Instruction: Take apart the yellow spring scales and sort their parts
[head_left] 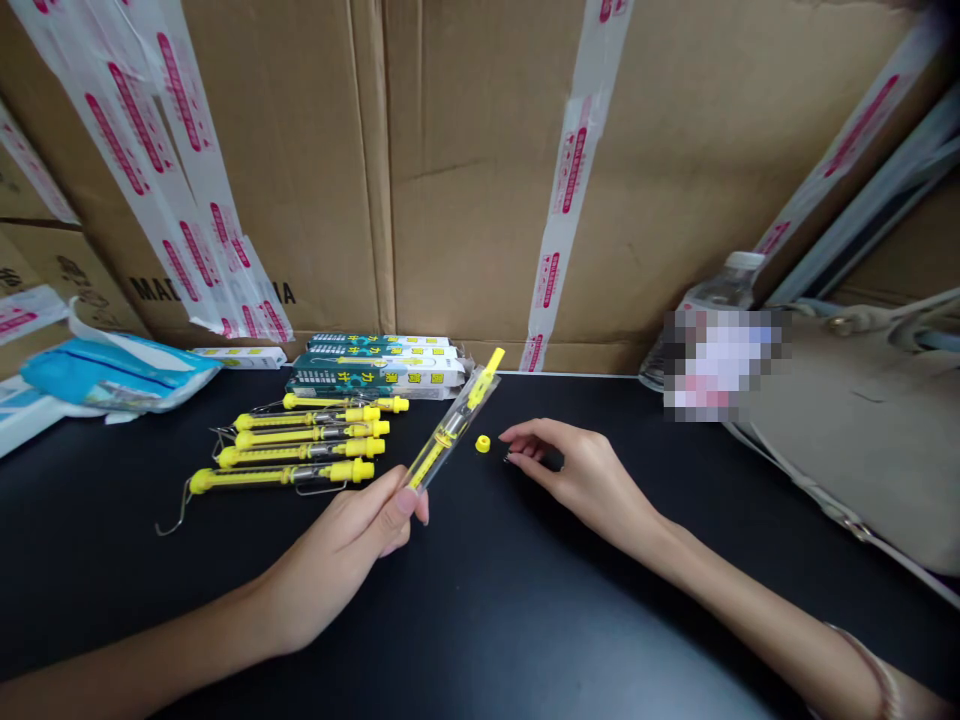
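Observation:
My left hand (pixel 375 525) grips the lower end of a spring scale (pixel 444 435), a clear tube with yellow inner parts. The tube tilts up to the right, and a yellow piece sticks out of its top. On the black tabletop just right of the tube lies a small yellow cap (pixel 483 443). Beside that cap, my right hand (pixel 574 462) has its thumb and fingers curled together. Something tiny and dark shows at the fingertips, too small to name. Several more yellow spring scales (pixel 281 478) with metal hooks lie in a row left of my left hand.
Printed green and white boxes (pixel 375 378) lie stacked at the back against a large cardboard carton (pixel 465 200). A blue packet (pixel 124 370) lies at the far left. To the right are a clear bottle (pixel 720 290) and a beige bag (pixel 862 430) with straps.

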